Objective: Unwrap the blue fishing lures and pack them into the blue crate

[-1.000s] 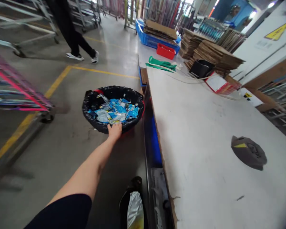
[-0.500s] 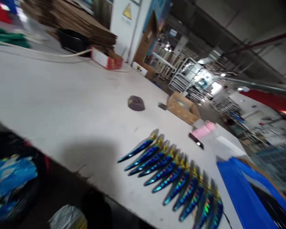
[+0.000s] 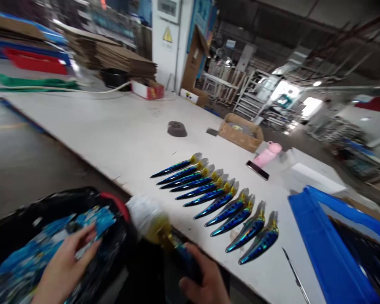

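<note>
Blue tapered piece (image 3: 181,252) being held in right hand (image 3: 205,276), pale end (image 3: 145,216) turned toward bin (image 3: 79,195) beside table (image 3: 120,135); left hand (image 3: 65,258) poised among blue scraps (image 3: 20,259), half curled, whether any scrap is pinched cannot be told; similar pieces (image 3: 210,195) laid in row on table; light, steady grip best kept, pale end best held clear of bin rim

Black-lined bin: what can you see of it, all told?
The bin stands beside the white table, its near side cut off by the picture. A crinkled, glossy black bag, apparently plastic, lines it; some red shows along the edge toward the table. Blue, white and silvery scraps lie inside. The left hand is inside, fingers at the scraps.
</note>
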### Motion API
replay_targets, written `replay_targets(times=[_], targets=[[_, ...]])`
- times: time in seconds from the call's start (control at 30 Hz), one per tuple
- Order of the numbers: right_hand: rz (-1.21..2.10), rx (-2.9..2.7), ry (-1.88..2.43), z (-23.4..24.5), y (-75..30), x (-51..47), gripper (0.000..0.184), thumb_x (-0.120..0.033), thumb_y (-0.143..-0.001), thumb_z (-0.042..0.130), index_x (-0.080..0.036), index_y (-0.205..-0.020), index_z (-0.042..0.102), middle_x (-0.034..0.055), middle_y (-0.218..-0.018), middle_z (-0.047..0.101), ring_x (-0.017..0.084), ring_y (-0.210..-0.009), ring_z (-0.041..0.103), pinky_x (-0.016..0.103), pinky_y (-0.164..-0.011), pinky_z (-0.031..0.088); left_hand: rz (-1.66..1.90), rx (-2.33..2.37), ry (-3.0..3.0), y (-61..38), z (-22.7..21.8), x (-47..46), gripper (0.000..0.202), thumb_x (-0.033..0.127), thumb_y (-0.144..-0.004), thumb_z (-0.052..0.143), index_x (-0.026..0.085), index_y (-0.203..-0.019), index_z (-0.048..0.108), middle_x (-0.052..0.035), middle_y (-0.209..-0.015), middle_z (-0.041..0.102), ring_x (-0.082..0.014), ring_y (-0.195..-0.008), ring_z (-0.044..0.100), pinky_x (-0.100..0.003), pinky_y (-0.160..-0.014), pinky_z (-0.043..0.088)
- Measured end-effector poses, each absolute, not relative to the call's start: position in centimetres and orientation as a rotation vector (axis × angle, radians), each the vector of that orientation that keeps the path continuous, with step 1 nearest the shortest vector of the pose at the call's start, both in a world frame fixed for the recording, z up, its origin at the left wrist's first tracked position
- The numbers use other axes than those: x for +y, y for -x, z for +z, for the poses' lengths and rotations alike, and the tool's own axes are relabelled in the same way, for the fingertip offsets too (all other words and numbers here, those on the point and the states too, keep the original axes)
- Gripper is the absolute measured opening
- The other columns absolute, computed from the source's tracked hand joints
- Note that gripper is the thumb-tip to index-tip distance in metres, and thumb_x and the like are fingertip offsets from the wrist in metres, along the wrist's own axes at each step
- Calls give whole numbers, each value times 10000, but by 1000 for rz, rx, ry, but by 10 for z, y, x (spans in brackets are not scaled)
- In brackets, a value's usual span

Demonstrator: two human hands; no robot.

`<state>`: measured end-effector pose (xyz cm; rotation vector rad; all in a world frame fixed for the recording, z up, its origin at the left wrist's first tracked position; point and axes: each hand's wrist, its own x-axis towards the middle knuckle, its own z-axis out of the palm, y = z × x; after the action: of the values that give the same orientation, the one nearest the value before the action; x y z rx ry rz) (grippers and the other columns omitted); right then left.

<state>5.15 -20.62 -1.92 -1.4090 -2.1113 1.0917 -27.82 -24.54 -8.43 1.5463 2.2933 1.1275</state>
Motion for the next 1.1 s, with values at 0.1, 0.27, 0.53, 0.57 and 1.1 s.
replay_targets(times=[0.1, 0.27, 0.53, 0.57, 1.1], targets=[[961, -2162, 1298, -6, -83, -193, 582, -335, -780, 689, -248, -1343, 569, 59, -1310, 637, 280, -1211, 596, 380, -1013, 491, 1187, 2230, -1850, 262, -19, -267, 589, 426, -898, 492, 465, -1455, 303, 12, -1290, 614, -273, -1133, 624, -428, -947, 540], [815, -2242, 1405, 8, -109, -206, 537, -287, -816, 627, -255, -1348, 559, 50, -1288, 653, 266, -1182, 619, 374, -987, 521, 893, 1663, -2677, 199, 42, -224, 788, 311, -824, 653, 263, -1506, 261, -106, -1474, 457, -327, -1395, 368, -528, -1170, 280], [856, -2293, 1574, 9, -129, -240, 544, -263, -811, 592, -168, -1346, 560, 108, -1288, 643, 310, -1178, 617, 471, -1014, 492, 684, 1336, -2847, 160, 14, -193, 451, 38, -914, 384, 194, -1316, 516, -55, -1311, 609, -198, -1275, 520, -379, -1125, 380], [885, -2265, 1601, 8, -129, -242, 542, -267, -815, 589, -165, -1346, 560, 108, -1286, 645, 308, -1174, 620, 467, -1012, 494, 720, 1328, -2837, 159, 12, -193, 443, 44, -919, 378, 198, -1309, 523, -53, -1315, 605, -194, -1273, 519, -371, -1120, 388], [1128, -2023, 1474, -15, -126, -221, 537, -415, -823, 629, -213, -1319, 588, 104, -1110, 726, 280, -906, 705, 352, -744, 578, 639, 1388, -3002, 168, 17, -179, 200, 102, -838, 582, 185, -672, 508, 1, -655, 548, -161, -623, 481, -317, -618, 341]])
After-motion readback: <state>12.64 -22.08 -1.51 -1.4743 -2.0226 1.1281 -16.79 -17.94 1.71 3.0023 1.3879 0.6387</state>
